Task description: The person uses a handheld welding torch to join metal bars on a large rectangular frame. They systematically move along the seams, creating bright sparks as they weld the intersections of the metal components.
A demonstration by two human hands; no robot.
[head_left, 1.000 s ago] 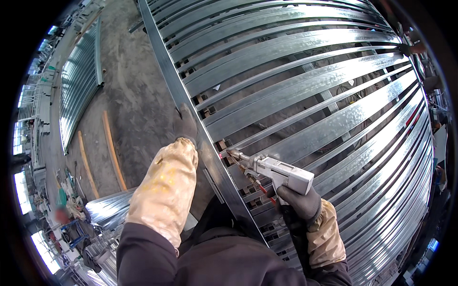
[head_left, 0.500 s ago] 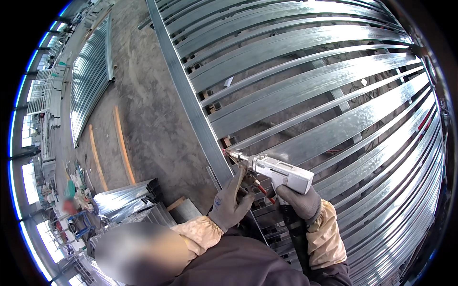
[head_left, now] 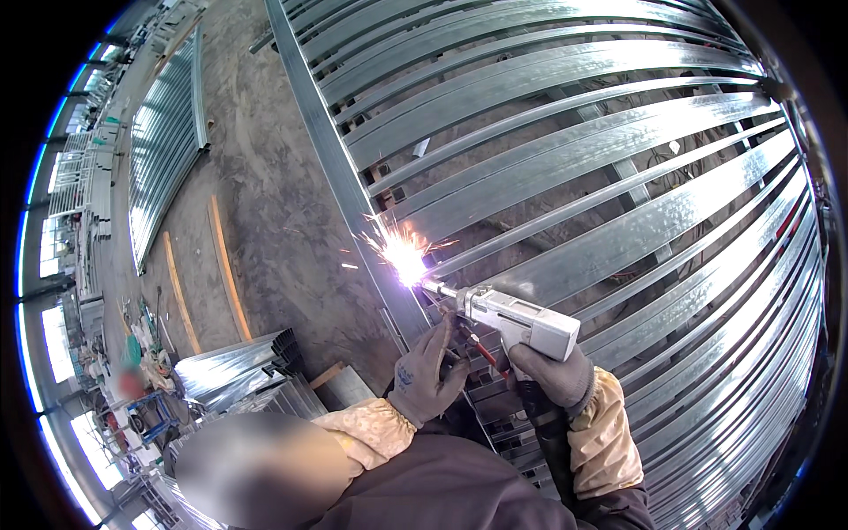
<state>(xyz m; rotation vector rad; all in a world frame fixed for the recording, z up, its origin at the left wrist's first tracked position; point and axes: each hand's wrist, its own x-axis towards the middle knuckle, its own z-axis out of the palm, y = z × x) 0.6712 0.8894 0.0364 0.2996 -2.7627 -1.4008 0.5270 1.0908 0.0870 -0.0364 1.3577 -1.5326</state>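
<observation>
My right hand (head_left: 556, 378), in a grey glove, is closed round the grip of a white and silver welding gun (head_left: 534, 325). The gun's nozzle points up and left at a joint on a galvanized steel frame (head_left: 352, 212). Bright arc light and sparks (head_left: 406, 254) cover the tip and the joint. My left hand (head_left: 426, 378), gloved too, has its fingers curved up against the gun's front, just behind the nozzle; its thumb stands lower, and their exact hold is partly hidden. A thin red-sleeved tube (head_left: 484, 352) runs beneath the gun, between my hands. A black hose (head_left: 549, 442) trails from the grip.
Long parallel steel slats (head_left: 565, 168) extend right from the frame's edge rail. Two wooden strips (head_left: 228, 269) lie on the concrete floor at left. Beyond them is another slatted panel (head_left: 168, 146). Stacked metal profiles (head_left: 231, 369) sit left of me; cables lie under the slats.
An arc has lit at the nozzle tip, throwing sparks and glare over the joint. My hands and the welding gun keep almost the same place.
</observation>
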